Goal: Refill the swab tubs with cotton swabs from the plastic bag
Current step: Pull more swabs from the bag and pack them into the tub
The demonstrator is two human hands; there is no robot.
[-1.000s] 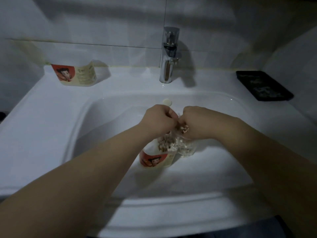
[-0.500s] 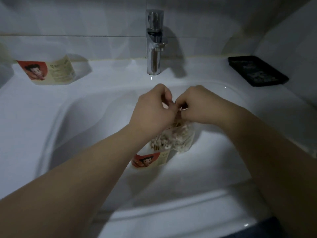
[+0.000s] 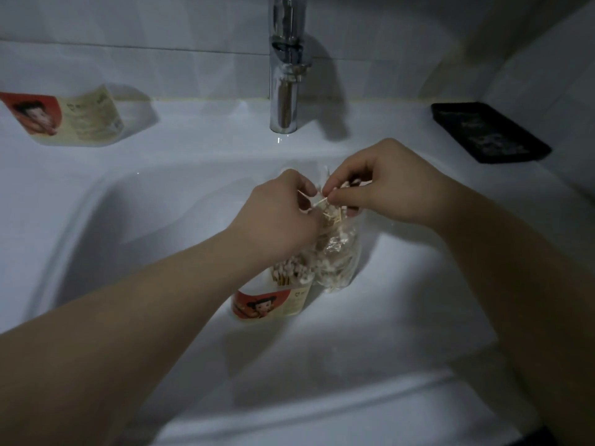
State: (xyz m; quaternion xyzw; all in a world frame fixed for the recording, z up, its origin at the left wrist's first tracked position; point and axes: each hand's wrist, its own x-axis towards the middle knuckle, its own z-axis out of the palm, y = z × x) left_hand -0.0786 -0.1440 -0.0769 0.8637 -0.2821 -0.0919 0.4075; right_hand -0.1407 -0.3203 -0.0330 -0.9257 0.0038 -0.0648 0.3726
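Now left grip (image 3: 285,220), right grip (image 3: 384,188) pinch crinkled clear bag (image 3: 338,262); tub (image 3: 270,305) packed with white-tipped swabs (image 3: 291,271).

Dim white-tiled walls (image 3: 161,24) back a white basin (image 3: 402,317) and chrome tap (image 3: 285,91).

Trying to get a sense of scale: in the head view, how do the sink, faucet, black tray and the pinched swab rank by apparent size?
1. sink, by far
2. faucet and black tray: about alike; the faucet is cropped at the top
3. pinched swab
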